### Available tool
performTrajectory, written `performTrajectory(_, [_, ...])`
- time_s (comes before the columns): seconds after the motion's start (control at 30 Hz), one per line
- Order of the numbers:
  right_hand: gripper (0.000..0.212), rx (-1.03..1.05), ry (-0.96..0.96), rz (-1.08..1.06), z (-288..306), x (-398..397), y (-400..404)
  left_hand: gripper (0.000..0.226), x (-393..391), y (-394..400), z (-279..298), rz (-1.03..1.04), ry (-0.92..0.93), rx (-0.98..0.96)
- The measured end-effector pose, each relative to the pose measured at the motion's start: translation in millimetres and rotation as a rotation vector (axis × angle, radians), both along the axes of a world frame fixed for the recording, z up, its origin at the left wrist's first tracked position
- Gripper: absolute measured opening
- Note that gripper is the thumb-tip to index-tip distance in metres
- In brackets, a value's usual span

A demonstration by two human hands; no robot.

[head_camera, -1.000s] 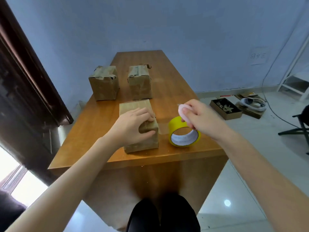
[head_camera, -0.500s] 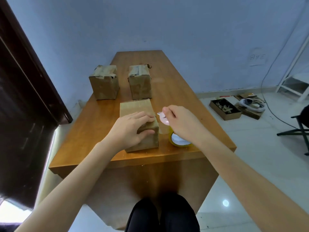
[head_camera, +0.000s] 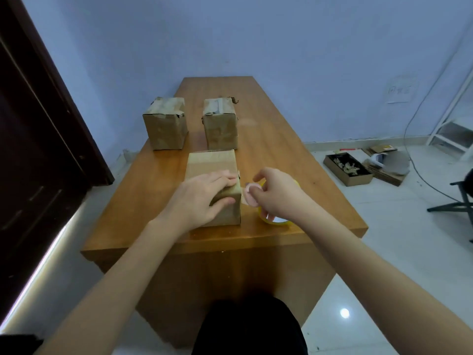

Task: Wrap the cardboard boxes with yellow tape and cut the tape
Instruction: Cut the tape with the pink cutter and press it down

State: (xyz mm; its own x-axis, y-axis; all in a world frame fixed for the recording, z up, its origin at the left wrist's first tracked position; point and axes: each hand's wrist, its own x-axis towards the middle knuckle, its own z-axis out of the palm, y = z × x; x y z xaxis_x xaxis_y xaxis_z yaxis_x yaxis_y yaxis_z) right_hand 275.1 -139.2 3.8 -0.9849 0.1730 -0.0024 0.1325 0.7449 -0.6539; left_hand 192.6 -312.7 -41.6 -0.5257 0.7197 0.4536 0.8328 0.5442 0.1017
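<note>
The near cardboard box stands at the table's front. My left hand grips its front right top corner, fingers over the top and thumb on the front face. Just right of that corner, my right hand pinches a small pink round object. The yellow tape roll lies flat on the table beneath my right hand, mostly hidden by it. A pale strip seems to run from the roll to the box's right edge. Two more cardboard boxes stand side by side farther back.
The wooden table runs away from me toward a blue wall. A dark door frame is on the left. On the floor to the right lie an open tray of scraps, flat cardboard and a cable; a chair leg is at the far right.
My right hand has carried the pink object left from above the tape roll to the near box's right edge. My left hand has stayed on the box.
</note>
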Motion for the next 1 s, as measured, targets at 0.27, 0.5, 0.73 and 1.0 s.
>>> performTrajectory(0.27, [0.027,0.110,-0.021,-0.009,2,-6,-9,0.040,3,-1,-1,0.020,-0.009,0.045])
performTrajectory(0.5, [0.027,0.160,-0.004,-0.012,-3,-14,-11,0.040,2,-1,-3,0.029,0.006,0.044])
performTrajectory(0.73, [0.028,0.084,-0.029,0.026,-2,-17,-7,0.040,1,0,-4,0.034,0.016,0.047])
performTrajectory(1.0, [0.026,0.165,-0.001,0.000,-4,-21,-9,0.039,3,1,-4,0.046,0.036,0.049])
